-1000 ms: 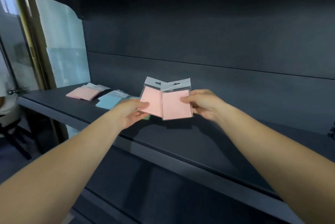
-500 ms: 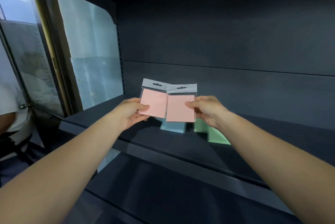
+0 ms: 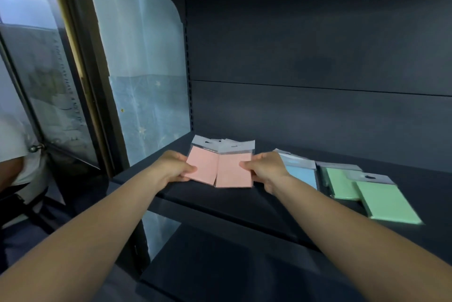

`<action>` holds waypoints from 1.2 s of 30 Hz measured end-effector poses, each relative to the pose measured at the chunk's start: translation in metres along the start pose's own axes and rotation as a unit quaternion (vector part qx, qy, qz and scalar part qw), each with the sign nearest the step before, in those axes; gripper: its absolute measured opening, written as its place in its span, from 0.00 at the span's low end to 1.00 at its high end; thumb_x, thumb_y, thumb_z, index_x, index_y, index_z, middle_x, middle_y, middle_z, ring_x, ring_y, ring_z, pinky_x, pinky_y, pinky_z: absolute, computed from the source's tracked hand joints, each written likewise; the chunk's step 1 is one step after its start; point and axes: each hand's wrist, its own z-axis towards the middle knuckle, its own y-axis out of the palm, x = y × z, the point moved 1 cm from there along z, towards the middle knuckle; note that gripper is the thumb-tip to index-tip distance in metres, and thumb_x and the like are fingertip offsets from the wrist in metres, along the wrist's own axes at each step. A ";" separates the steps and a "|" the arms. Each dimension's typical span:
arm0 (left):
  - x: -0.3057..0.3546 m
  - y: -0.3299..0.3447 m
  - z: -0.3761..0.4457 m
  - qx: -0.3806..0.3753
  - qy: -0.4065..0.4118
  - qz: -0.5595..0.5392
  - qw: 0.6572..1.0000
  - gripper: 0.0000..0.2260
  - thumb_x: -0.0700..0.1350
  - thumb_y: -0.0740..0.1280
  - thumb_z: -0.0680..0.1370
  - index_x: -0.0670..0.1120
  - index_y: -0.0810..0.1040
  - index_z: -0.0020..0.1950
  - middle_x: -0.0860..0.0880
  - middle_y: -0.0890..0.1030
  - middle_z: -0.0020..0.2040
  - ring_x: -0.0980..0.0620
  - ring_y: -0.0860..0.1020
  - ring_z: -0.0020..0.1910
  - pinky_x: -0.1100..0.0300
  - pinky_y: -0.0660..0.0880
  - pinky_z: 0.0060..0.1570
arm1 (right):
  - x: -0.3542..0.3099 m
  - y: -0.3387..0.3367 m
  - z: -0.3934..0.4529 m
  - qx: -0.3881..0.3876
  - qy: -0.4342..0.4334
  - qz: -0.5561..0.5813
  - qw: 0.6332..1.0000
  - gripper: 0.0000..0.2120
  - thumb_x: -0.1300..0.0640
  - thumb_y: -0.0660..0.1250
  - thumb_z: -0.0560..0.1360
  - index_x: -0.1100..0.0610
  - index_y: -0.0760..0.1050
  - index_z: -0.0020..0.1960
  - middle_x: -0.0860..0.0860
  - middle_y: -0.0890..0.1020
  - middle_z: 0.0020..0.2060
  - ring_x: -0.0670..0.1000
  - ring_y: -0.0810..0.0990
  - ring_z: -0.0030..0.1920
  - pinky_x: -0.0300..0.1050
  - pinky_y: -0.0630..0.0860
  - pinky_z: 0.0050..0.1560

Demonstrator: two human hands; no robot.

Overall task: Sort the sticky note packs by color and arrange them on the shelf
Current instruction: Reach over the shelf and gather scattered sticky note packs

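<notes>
Holding two pink sticky note packs low over the left end of the dark shelf, both hands work side by side. The left hand pinches the left pink pack at its outer edge, thumb on top and fingers curled beneath; the right hand pinches the right pink pack likewise. The right pack overlaps the left one. Whether they touch the shelf cannot be told. To the right on the shelf lie blue packs, then two green packs, each in a clear sleeve with a grey header.
</notes>
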 end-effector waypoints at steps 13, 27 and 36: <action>0.028 -0.014 0.019 -0.003 0.196 0.337 0.921 0.18 0.49 0.74 0.70 0.45 0.73 0.55 0.49 0.75 0.50 0.50 0.74 0.50 0.58 0.71 0.50 | -0.012 -0.013 -0.029 0.140 -0.102 -0.372 0.912 0.13 0.51 0.74 0.69 0.57 0.77 0.49 0.53 0.81 0.46 0.54 0.79 0.50 0.41 0.70 0.46; 0.122 0.120 -0.086 -0.066 0.450 0.519 0.724 0.16 0.50 0.66 0.75 0.46 0.72 0.61 0.47 0.71 0.59 0.46 0.71 0.59 0.55 0.70 0.52 | -0.043 -0.191 -0.142 0.145 -0.122 -0.648 0.738 0.23 0.45 0.68 0.72 0.53 0.71 0.64 0.53 0.72 0.61 0.57 0.68 0.64 0.51 0.69 0.64; 0.168 0.271 -0.224 -0.068 0.509 0.511 0.690 0.15 0.51 0.65 0.76 0.46 0.72 0.59 0.48 0.71 0.58 0.47 0.70 0.60 0.57 0.68 0.47 | -0.021 -0.374 -0.255 0.151 -0.052 -0.670 0.725 0.32 0.43 0.68 0.72 0.53 0.63 0.72 0.54 0.67 0.68 0.58 0.65 0.68 0.52 0.67 0.66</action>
